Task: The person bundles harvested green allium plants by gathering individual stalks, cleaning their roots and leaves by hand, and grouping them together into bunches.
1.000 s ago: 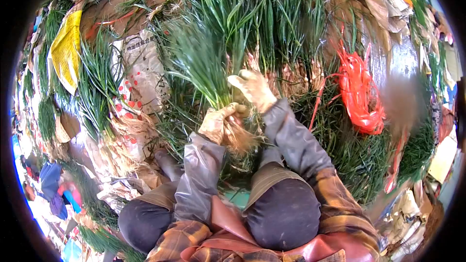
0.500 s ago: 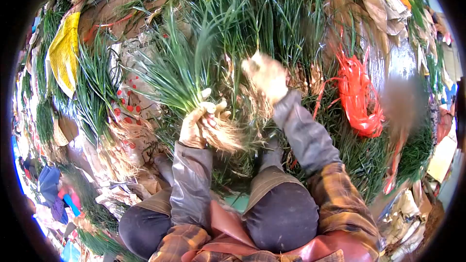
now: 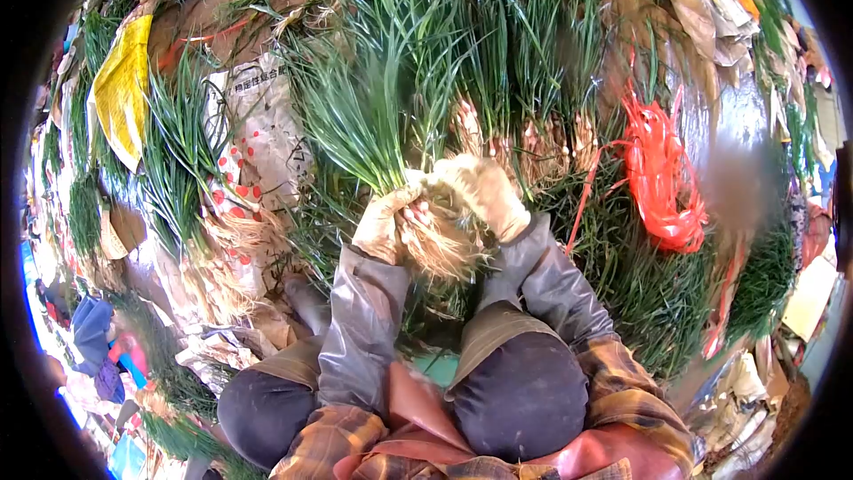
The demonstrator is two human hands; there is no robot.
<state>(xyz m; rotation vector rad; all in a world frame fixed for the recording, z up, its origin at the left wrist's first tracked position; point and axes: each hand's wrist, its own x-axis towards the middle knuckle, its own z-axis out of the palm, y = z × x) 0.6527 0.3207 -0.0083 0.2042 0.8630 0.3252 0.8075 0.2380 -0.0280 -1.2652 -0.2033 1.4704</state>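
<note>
My left hand (image 3: 384, 227), in a tan glove, is wrapped round a bunch of green onions (image 3: 378, 124). The long leaves fan upward and the pale roots (image 3: 435, 240) hang below the grip. My right hand (image 3: 484, 196), gloved as well, meets the bunch from the right at the white stems, its fingers pressed together there. Whether separate stalks are pinched in the right fingers is hidden. Just beyond the hands lies a row of more green onions (image 3: 542, 53), roots facing me.
A tangle of red plastic strips (image 3: 662, 178) lies at right. Left are a printed white sack (image 3: 267, 116), a further onion bundle (image 3: 173, 160) and a yellow sack piece (image 3: 124, 93). Loose green leaves (image 3: 622, 293) cover the ground around my knees (image 3: 520, 382).
My right hand has come down and left from the onion row to the held bunch. My left hand with the bunch has shifted slightly right, and the leaves stand more upright.
</note>
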